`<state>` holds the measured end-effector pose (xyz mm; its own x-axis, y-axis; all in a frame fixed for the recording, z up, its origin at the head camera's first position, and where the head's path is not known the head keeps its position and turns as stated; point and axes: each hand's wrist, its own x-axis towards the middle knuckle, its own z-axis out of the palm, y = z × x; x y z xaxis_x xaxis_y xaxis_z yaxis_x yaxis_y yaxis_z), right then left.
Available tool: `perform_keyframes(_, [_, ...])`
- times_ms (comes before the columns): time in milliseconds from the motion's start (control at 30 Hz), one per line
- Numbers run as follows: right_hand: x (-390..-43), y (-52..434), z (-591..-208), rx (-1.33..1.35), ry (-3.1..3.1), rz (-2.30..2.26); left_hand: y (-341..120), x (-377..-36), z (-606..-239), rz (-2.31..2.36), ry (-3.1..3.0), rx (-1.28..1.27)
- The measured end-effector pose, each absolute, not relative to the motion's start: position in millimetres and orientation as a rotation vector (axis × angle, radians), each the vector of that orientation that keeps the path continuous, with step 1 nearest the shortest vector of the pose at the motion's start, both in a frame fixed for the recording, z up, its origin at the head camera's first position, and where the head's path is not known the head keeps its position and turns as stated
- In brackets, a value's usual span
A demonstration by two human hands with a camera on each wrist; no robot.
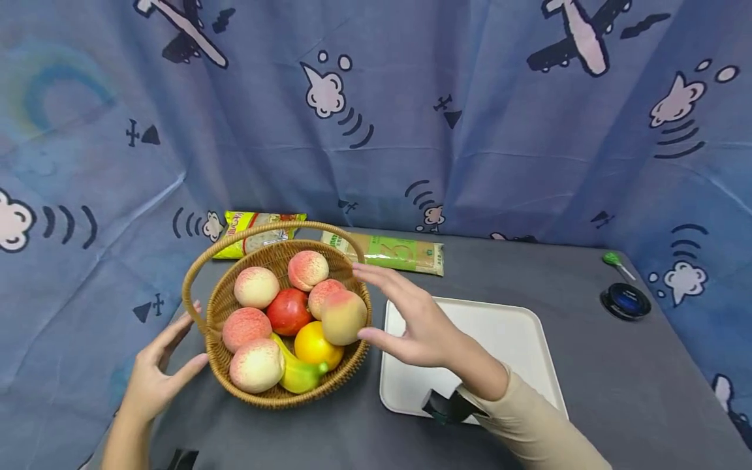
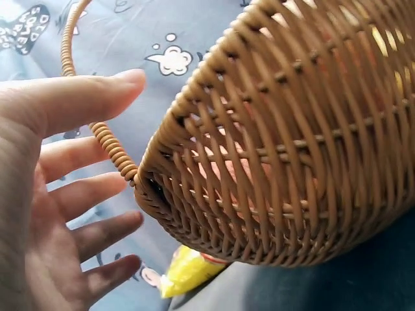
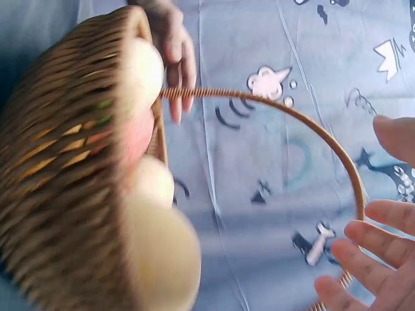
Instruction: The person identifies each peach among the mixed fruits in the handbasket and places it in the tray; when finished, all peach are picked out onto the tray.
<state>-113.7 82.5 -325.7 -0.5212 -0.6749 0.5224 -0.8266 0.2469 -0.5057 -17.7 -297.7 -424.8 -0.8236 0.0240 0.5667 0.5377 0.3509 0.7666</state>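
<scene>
Grey table [image 1: 587, 391]; both hands spread, nothing gripped. Basket [image 1: 219, 307] unsteadied: peach [image 1: 343, 317] at rim could be knocked out.

A white tray [image 1: 517, 333] is being borne by the grey table [image 1: 587, 405]; two packets [image 1: 258, 232], [image 1: 393, 253] are lying by the curtain [image 1: 470, 98]; a black lid [image 1: 625, 301] is resting far right.

Woven wicker basket [image 1: 352, 352], rough and matt; smooth, matt peaches [image 1: 256, 287]; glossy orange [image 1: 314, 344]; smooth white plastic tray [image 1: 505, 333]; matt grey cloth table [image 1: 558, 274]; printed fabric curtain [image 1: 411, 130].
</scene>
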Motion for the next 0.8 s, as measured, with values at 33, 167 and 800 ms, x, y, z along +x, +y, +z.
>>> perform_keyframes(33, [-117.1, 72.4, -323.8, 1.457, -2.29, 1.161, -299.3, -20.0, -426.6, -1.532, -2.143, -0.531])
perform_keyframes(167, [-134.9, 26.5, -312.8, 1.594, -2.337, 1.228, -303.0, -25.7, -431.0, -1.69, -2.133, -0.62])
perform_keyframes(800, [-207.9, -107.0, -339.1, 1.686, -3.032, 1.162, -300.9, -20.5, -436.6, -1.784, -2.25, -0.443])
